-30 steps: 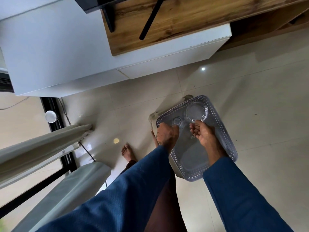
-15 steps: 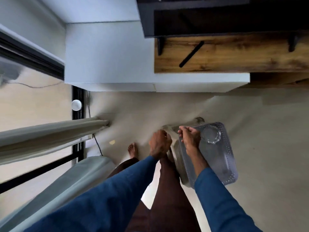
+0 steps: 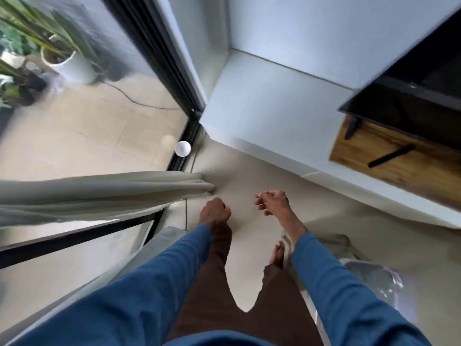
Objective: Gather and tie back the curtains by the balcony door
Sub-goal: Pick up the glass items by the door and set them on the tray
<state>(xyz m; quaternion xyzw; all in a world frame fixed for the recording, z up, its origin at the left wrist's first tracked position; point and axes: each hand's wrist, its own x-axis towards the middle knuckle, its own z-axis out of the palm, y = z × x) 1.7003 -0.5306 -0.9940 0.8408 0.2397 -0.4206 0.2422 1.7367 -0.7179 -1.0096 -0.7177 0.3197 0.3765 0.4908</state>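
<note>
At the fingertips: my right hand [image 3: 273, 203] pinched a thin pale strand [image 3: 260, 204]; my left hand [image 3: 214, 212] was curled in a fist, holding nothing I could see.
Change: both hands had left the tray [image 3: 374, 275], which now lay low on my right.
Curtain [image 3: 99, 188]: bunched by the door [image 3: 162, 53], just left of my left hand, untied.
Meaning: I judged the tie fetched, with gathering next.

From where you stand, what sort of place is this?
Probably a home living room by a balcony: a sliding glass door with a potted plant outside, pale curtains hanging beside it, and a dark screen on a wooden unit.
</note>
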